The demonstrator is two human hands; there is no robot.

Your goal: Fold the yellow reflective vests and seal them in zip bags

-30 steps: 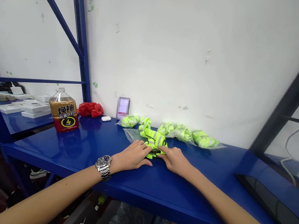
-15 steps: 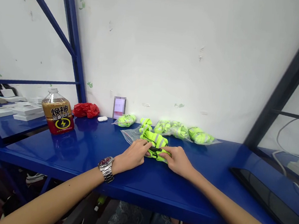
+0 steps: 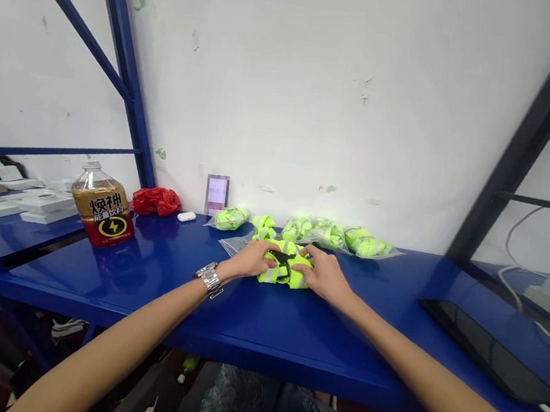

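A bundle of neon-yellow reflective strap with grey stripes and black plastic buckles lies on the blue table. My left hand grips the bundle's left side, the thumb near the buckle. Closed on its right side is my right hand, fingers over the top. Behind the bundle, a loose coil of the same strap rests by a clear zip bag, partly hidden by my left hand. Several bagged strap bundles lie along the wall.
At the left stand a large drink bottle and a crumpled red plastic bag. A white earbud case and an upright phone are near the wall. A black tablet-like device with a cable lies at the right.
Both hands have shifted slightly up the bundle and now hold its sides. The bundle looks more compact, with its buckles more exposed. My left wrist has turned.
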